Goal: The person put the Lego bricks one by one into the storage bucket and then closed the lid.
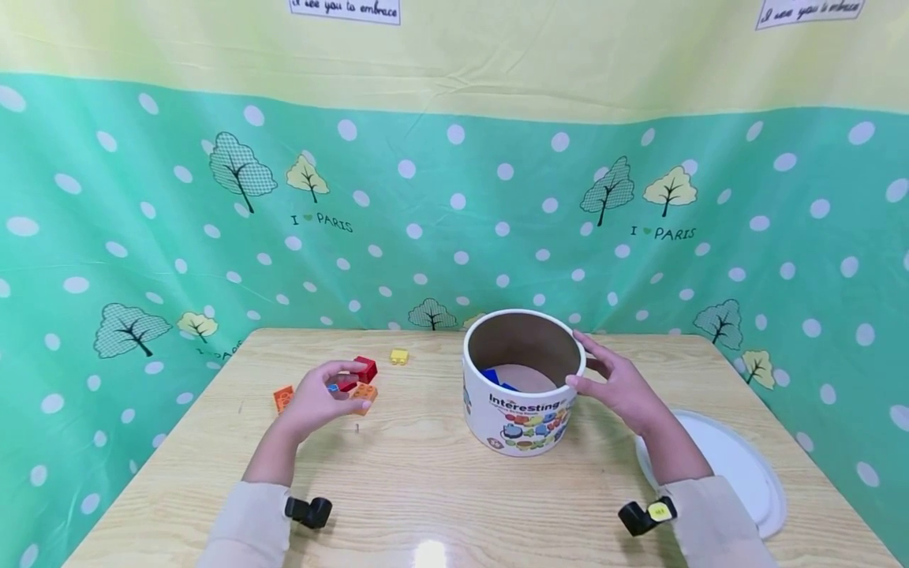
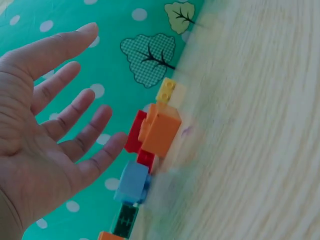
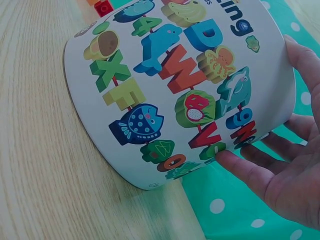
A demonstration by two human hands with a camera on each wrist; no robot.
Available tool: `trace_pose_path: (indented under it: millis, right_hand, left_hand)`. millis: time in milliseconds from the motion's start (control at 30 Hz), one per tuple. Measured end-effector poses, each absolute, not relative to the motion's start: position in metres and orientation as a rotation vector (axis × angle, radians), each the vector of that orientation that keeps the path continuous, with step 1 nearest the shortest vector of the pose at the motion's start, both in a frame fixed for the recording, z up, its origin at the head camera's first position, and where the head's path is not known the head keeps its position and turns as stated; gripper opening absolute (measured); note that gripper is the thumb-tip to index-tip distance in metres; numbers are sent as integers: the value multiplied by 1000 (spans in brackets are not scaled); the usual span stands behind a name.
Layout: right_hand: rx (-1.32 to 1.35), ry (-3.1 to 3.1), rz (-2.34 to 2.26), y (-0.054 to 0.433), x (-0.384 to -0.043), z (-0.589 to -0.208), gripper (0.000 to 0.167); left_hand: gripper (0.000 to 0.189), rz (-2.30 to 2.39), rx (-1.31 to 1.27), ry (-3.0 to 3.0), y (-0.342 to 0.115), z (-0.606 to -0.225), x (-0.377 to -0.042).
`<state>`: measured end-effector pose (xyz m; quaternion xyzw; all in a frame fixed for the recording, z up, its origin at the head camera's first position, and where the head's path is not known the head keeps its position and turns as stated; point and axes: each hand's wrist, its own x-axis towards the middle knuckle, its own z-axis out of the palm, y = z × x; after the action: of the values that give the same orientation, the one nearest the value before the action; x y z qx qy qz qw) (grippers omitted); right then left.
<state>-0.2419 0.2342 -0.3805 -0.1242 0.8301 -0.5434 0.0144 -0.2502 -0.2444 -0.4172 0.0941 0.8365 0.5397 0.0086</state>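
White bucket [image 1: 483, 418] stands on the table [image 1: 398, 481]; right hand [image 1: 619, 392], fingers spread, touches its wall at three o'clock, head view. Left hand [image 1: 318, 401] (fingers parted, holding nothing) has an orange brick [image 1: 365, 397] at three o'clock.

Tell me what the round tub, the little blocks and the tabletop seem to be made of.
Round tub: perhaps coated card or plastic, smooth, with printed pictures on its white wall.
Little blocks: likely hard plastic, evenly coloured, with moulded studs.
Tabletop: wood or wood-look laminate, by its pale grain; a bright reflection suggests gloss.
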Motion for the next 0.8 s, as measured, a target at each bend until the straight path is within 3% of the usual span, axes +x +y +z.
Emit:
trace_pose_path:
  millis: [800]
  right_hand:
    - [-401, 2590, -1704, 235, -244, -384, 82]
  left_hand:
    - [53, 1469, 211, 2730, -248, -437, -263]
